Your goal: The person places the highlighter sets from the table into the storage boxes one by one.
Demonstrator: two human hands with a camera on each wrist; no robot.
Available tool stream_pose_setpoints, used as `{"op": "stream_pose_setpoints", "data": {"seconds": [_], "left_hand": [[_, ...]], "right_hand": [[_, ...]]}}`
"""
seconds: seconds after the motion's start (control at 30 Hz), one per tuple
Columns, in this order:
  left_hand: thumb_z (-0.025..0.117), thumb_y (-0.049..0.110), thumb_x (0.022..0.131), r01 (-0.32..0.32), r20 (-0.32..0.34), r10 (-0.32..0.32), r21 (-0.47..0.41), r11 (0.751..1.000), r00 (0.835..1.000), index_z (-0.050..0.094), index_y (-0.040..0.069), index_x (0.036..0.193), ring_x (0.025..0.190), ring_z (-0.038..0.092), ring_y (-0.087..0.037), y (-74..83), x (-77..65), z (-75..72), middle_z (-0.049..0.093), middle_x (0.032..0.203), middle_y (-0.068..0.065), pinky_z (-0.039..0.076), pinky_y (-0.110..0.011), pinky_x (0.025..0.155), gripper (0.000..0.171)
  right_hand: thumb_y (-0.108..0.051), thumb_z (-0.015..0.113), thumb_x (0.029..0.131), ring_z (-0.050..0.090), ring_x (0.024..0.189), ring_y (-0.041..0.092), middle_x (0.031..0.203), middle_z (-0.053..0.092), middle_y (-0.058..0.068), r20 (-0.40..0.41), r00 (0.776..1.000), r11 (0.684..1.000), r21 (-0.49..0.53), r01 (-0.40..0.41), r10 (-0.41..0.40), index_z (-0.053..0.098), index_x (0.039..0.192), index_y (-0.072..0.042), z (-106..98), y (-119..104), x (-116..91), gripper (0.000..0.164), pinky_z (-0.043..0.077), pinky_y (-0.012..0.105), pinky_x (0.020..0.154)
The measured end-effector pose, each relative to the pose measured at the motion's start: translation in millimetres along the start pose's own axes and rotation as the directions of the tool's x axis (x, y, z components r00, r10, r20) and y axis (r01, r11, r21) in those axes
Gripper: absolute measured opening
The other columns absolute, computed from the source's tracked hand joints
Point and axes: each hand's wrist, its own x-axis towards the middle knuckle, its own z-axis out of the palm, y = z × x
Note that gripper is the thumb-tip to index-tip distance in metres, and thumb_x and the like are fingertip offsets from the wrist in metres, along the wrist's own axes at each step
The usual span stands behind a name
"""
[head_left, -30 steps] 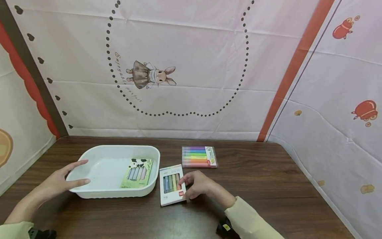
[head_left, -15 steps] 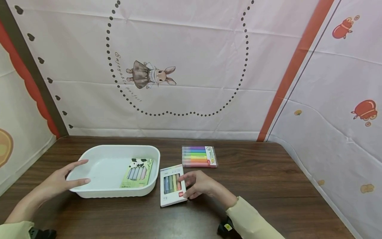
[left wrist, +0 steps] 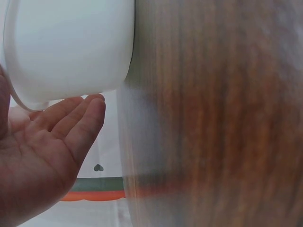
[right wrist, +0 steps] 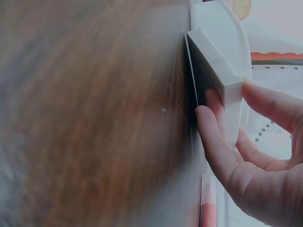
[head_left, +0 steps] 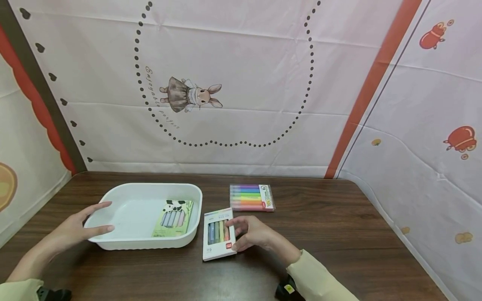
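My left hand (head_left: 77, 225) grips the left end of a white plastic tub (head_left: 128, 240), thumb and one finger over the rim, other fingers outside against its wall in the left wrist view. Inside the tub, toward its right side, lies a green cow-print packet of pastel sticks (head_left: 175, 219). Just right of the tub is a white windowed box of coloured sticks (head_left: 219, 251). My right hand (head_left: 256, 234) pinches this box by its right edge. The right wrist view shows the box (right wrist: 215, 61) tilted, its held side raised off the table with fingertips beneath it.
A clear pack of rainbow-coloured pens (head_left: 246, 197) lies flat behind the right hand. All of it rests on a dark wooden table (head_left: 339, 238). Printed cloth walls (head_left: 248, 83) rise at the back and both sides.
The white box has shifted very slightly right, and its held edge looks a little higher. My right hand moved with it. The left hand and tub stay put.
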Motion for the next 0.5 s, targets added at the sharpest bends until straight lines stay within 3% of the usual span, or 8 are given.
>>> {"op": "stream_pose_setpoints", "data": {"seconds": [0.17, 0.5], "left_hand": [[0.062, 0.034, 0.085, -0.008, -0.002, 0.008, -0.009, 1.000, 1.000, 0.022, 0.000, 0.141, 0.118, 0.021, -0.057, -0.8, -0.7, 0.7, 0.017, 0.135, -0.043, 0.027, -0.067, 0.082, 0.077], [0.063, 0.036, 0.085, -0.003, -0.005, 0.003, -0.003, 1.000, 1.000, 0.022, 0.001, 0.141, 0.118, 0.022, -0.056, -1.1, 0.2, 0.5, 0.018, 0.135, -0.043, 0.028, -0.066, 0.082, 0.078]], "right_hand": [[0.017, 0.067, 0.066, 0.058, 0.063, 0.015, 0.086, 0.055, 0.012, -0.009, 1.000, 1.000, 0.004, 0.028, -0.028, 0.055, 0.120, 0.002, -0.9, 1.2, -0.8, 0.058, 0.054, 0.032, 0.061], [0.013, 0.070, 0.063, 0.055, 0.076, 0.017, 0.087, 0.057, 0.011, -0.039, 0.997, 0.997, -0.033, 0.068, -0.069, 0.056, 0.120, -0.001, -4.8, -0.9, -2.4, 0.061, 0.052, 0.027, 0.060]]}}
